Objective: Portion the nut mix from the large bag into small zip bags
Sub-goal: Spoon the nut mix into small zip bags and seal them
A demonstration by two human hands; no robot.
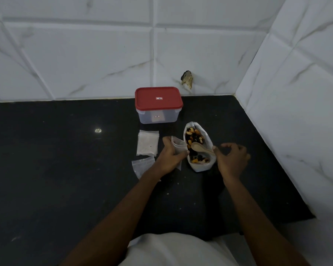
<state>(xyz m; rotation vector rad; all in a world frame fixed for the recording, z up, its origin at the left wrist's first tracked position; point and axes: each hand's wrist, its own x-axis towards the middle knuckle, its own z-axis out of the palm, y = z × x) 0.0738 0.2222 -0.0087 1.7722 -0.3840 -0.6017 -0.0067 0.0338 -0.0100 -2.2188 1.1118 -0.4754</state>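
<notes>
Left hand (170,157) grips zip bag (178,145); right hand (231,158) thumb touches spoon (197,146) handle.

Both bare forearms reach forward. The left hand (170,156) grips a small zip bag (178,144); the right hand (232,160), fingers loosely curled, touches a wooden spoon (197,146) with its thumb.
</notes>
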